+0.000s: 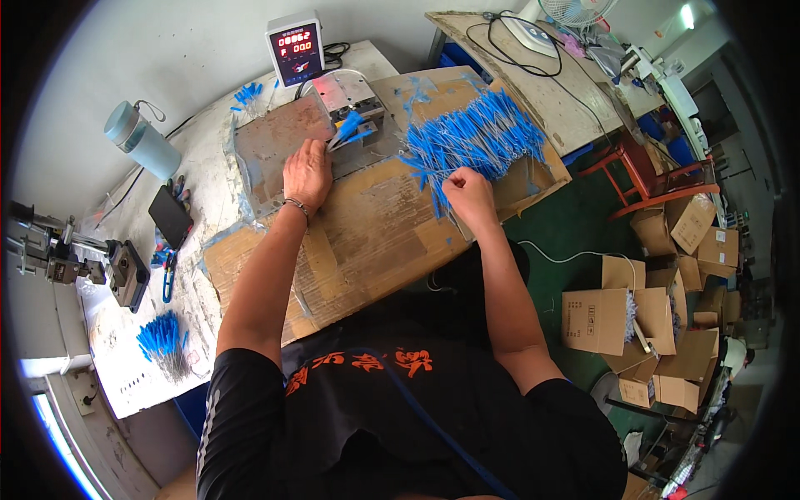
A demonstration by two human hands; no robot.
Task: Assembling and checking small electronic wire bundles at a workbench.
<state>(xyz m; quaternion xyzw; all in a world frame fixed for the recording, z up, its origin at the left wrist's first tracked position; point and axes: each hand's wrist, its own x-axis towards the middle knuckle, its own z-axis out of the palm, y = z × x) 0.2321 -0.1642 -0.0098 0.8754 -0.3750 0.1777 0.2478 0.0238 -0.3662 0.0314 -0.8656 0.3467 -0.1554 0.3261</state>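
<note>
My left hand (307, 172) rests on the cardboard-covered bench and pinches a small bunch of blue-tipped thin pieces (348, 127) at a small metal machine (357, 102). My right hand (468, 194) is closed at the lower edge of a large pile of blue-tipped pieces (477, 133), gripping a few of them. A grey metal plate (271, 146) lies left of my left hand.
A digital readout box (295, 47) stands behind the machine. A pale blue bottle (140, 137), a dark phone (171, 216), a clamp tool (100, 262) and another blue bundle (160, 337) sit on the left. Open cardboard boxes (633, 321) and a red stool (646, 171) stand at right.
</note>
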